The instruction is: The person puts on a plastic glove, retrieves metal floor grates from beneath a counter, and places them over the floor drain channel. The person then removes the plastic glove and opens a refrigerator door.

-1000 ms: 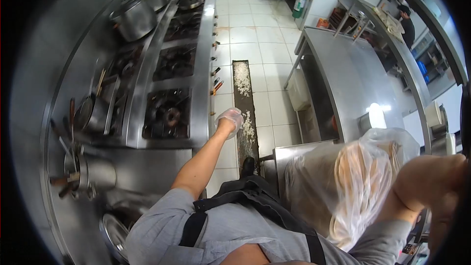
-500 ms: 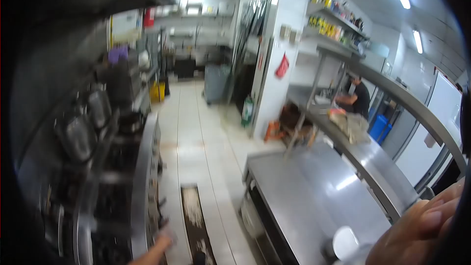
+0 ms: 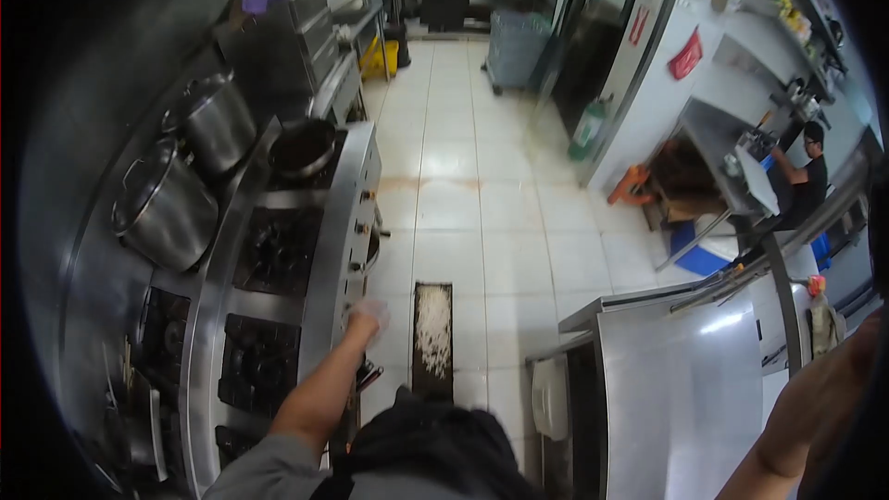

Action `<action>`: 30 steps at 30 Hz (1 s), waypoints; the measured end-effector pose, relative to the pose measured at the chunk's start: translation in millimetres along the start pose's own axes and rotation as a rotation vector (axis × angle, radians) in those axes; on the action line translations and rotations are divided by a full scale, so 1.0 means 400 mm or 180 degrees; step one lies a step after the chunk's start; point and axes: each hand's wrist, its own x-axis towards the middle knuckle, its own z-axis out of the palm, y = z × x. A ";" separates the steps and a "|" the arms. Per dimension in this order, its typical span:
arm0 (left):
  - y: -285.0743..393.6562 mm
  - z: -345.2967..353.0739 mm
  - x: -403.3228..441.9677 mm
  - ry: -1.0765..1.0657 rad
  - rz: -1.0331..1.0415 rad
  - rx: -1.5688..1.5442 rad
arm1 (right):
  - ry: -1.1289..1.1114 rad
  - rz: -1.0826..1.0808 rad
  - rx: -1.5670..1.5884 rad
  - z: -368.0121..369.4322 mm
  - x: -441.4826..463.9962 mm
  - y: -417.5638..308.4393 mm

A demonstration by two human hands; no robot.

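Note:
My left hand [image 3: 367, 318] is beside the front of the stove [image 3: 338, 222], close to its knobs. Something clear, like a thin plastic glove, shows about its blurred fingers, and whether they grip anything is unclear. Raised at the right edge is my right hand [image 3: 852, 361], its fingers cut off by the dark border. A black pan [image 3: 304, 148] sits on the far burner. Two large lidded steel pots [image 3: 171, 208] stand along the wall behind the burners.
A floor drain strip [image 3: 432, 333] with pale bits on it runs ahead of me. On the right is a steel table [image 3: 685, 389]. A person in black [image 3: 804, 185] works at a far counter. Down the aisle stands a grey wheeled bin [image 3: 519, 51], with a green cylinder [image 3: 589, 130] by the wall.
My view has tilted down and turned left, bringing my body and more of the stove into sight. My right hand now shows mostly as wrist and forearm. The white round item has left view.

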 end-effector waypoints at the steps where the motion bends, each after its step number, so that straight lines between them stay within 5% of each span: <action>1: -0.034 0.021 0.109 0.0016 -0.0141 -0.0098 | -0.0046 -0.0036 0.0059 0.073 0.019 0.032; 5: -0.197 0.103 0.492 0.0215 0.0309 0.0260 | 0.0004 -0.0198 0.0224 0.334 0.046 0.166; 7: -0.146 0.084 0.460 0.0181 0.0092 0.1578 | -0.0005 -0.0207 0.0443 0.486 0.076 0.245; 10: -0.373 0.098 0.516 -0.0711 -0.1265 0.1639 | 0.0008 -0.0216 0.0925 0.729 0.147 0.365; 11: -0.094 0.037 0.423 0.0088 -0.1311 0.1272 | 0.0015 -0.0233 0.1078 0.813 0.163 0.409; 15: -0.187 0.023 0.390 -0.0853 -0.1932 0.1593 | -0.0786 0.0112 0.1668 1.191 0.140 0.562; 16: -0.250 0.052 0.343 0.0202 -0.1932 0.0487 | -0.1241 0.0324 0.1766 1.297 0.073 0.595; 17: -0.163 0.022 0.373 -0.0496 -0.1632 0.1757 | -0.1416 0.0385 0.1891 1.413 0.064 0.575; 20: -0.092 0.005 0.410 -0.0799 -0.2274 0.1422 | -0.2297 0.0777 0.2409 1.695 -0.006 0.541; 26: -0.068 -0.009 0.804 -0.0713 -0.2135 0.1425 | -0.1891 0.0559 0.2537 2.047 0.085 0.585; 28: -0.047 -0.009 0.993 -0.0654 -0.1847 0.1475 | -0.2296 0.0426 0.1953 2.150 0.139 0.668; 30: -0.018 -0.009 1.211 -0.0605 -0.1631 0.1563 | -0.1703 0.0285 0.1781 2.282 0.156 0.750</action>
